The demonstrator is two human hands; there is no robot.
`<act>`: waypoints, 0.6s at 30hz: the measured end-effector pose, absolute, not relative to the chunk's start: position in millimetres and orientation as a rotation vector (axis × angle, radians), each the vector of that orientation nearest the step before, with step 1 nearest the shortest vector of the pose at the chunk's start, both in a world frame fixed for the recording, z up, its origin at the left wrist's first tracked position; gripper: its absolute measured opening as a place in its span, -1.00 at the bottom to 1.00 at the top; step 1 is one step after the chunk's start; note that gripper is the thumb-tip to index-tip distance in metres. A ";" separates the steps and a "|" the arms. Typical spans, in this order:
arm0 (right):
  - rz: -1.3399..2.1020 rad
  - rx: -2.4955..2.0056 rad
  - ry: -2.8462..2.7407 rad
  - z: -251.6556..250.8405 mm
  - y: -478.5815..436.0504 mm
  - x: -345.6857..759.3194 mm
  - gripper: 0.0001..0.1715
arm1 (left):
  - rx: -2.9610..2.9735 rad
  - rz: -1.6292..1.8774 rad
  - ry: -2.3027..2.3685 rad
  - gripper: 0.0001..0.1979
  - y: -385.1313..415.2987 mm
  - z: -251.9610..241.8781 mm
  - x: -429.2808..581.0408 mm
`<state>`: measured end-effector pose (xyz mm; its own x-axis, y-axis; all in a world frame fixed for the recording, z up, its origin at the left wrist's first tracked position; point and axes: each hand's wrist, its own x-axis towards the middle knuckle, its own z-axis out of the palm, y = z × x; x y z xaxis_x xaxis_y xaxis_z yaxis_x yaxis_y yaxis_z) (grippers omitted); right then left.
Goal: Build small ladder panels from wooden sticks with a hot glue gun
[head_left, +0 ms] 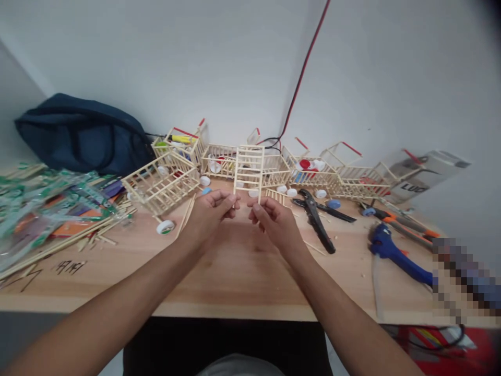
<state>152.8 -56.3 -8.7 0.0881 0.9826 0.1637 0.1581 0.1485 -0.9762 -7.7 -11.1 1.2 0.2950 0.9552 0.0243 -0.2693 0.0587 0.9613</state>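
Observation:
Between my hands stands a small ladder-like frame of thin wooden sticks [249, 167], several rungs joining its two long side rails. My left hand [219, 207] pinches the lower end of its left rail. The lower end of the right rail is between the fingers of my right hand [270, 215]. Behind the frame, small stick-built carts line the wall, with bottle-cap wheels and some red handles. The closest is a stick cart [164, 183] left of my left hand. A white cap [253, 193] shows between the rails.
Plastic packaging [58, 209] and loose sticks [97, 230] cover the table's left side, before a dark blue bag [86, 133]. To the right lie black pliers [316, 219], a blue glue gun [399, 253] and orange-and-black handled pliers [407, 224]. A red-black cable [305, 68] runs down the wall.

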 end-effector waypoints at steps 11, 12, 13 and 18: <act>0.905 -1.209 -1.317 -9.6 -60.0 153.6 -0.66 | 1.139 1.087 0.798 -0.79 -14.0 -0.3 -9.3; 0.904 -1.212 -1.317 -9.6 -59.9 153.8 -0.66 | 1.140 1.087 0.805 -0.79 -14.4 0.1 -9.1; 0.903 -1.215 -1.317 -9.7 -59.8 154.0 -0.66 | 1.141 1.085 0.816 -0.78 -14.9 0.6 -9.0; 0.906 -1.217 -1.308 -10.0 -59.2 154.8 -0.66 | 1.126 1.065 0.833 -0.79 -15.3 2.1 -8.4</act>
